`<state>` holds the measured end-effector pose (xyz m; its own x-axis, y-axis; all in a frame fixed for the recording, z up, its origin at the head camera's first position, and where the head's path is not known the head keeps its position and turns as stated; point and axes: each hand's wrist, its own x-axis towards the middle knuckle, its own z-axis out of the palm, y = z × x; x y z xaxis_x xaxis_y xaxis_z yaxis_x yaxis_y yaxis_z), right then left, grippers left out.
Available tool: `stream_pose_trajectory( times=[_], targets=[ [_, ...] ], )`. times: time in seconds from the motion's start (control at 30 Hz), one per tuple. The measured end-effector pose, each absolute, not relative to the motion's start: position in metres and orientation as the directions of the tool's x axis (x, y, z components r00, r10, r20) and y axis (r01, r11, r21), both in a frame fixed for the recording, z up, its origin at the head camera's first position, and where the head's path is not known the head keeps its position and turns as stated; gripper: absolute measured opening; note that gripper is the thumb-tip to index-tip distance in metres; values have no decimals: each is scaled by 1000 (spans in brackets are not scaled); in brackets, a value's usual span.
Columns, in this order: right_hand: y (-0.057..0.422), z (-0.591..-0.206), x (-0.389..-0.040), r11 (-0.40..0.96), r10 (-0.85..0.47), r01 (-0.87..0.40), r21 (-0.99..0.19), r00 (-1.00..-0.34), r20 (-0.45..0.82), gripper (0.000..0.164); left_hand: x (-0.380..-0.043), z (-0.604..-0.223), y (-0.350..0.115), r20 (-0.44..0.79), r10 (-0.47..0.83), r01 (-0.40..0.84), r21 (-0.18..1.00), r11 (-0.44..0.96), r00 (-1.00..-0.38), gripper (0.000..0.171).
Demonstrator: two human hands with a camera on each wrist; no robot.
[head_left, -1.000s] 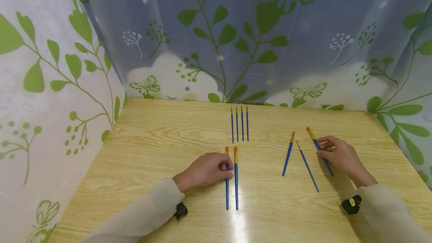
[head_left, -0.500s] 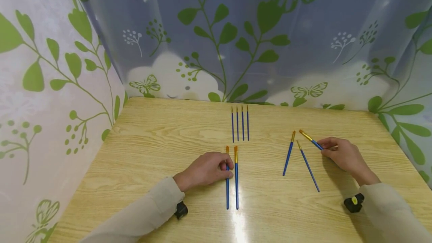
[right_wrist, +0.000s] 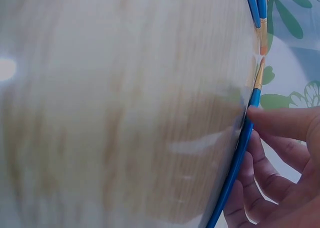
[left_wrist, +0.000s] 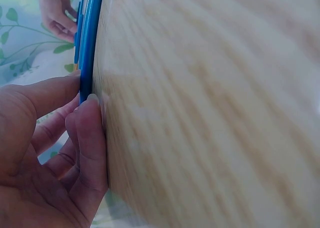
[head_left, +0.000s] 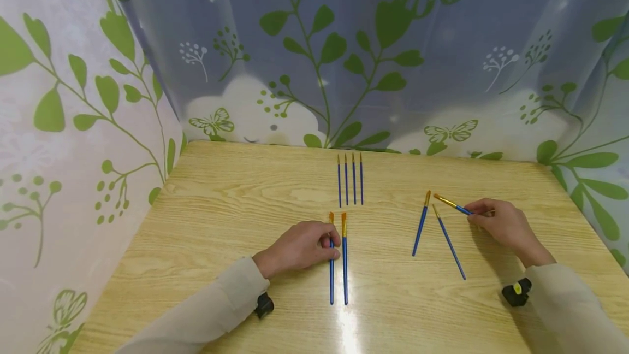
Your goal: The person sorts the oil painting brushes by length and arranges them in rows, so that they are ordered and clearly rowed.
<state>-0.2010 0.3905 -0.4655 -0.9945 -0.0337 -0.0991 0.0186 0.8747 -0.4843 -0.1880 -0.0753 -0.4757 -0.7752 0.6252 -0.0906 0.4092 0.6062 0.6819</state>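
Note:
My left hand (head_left: pixel 302 246) pinches a blue-handled paintbrush (head_left: pixel 331 283) that lies upright in the head view, its orange bristles pointing away. Just right of it lies a matching flat paintbrush (head_left: pixel 345 266), parallel and a small gap apart. At the right, my right hand (head_left: pixel 501 225) grips another paintbrush (head_left: pixel 449 203) by its blue handle, gold ferrule and orange tip pointing left; the palm hides the handle's end in the head view. The right wrist view shows thumb and fingers on that blue handle (right_wrist: pixel 232 170), which runs low along the tabletop.
Two loose paintbrushes lie slanted between the hands: a wider one (head_left: pixel 420 228) and a thin one (head_left: pixel 449 245). Farther back, several thin paintbrushes (head_left: pixel 350 182) stand in a neat row. A leaf-patterned curtain (head_left: pixel 314 70) borders the wooden table (head_left: pixel 236 190) behind.
My right hand has shifted slightly right and turned its paintbrush from a steep slant to a flatter one, the tip swinging left. The left hand has stayed in place.

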Motion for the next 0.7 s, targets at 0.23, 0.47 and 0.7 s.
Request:
stream_pose_trajectory(
  times=[0.23, 0.47, 0.7],
  targets=[
    [389, -466, -202, 865, -19, 40, -500, -994, -111, 35, -188, -475, -76, -98, 623, 402, 685, 608, -776, 9],
    [389, -466, -204, 868, -2, 45, -494, -995, -95, 30, -188, -475, -75, -100, 622, 401, 683, 611, -777, 10],
    [386, -461, -206, 873, -17, 29, -487, -996, -91, 32, -188, -475, -76, -100, 621, 400, 684, 610, -777, 10]
  ],
)
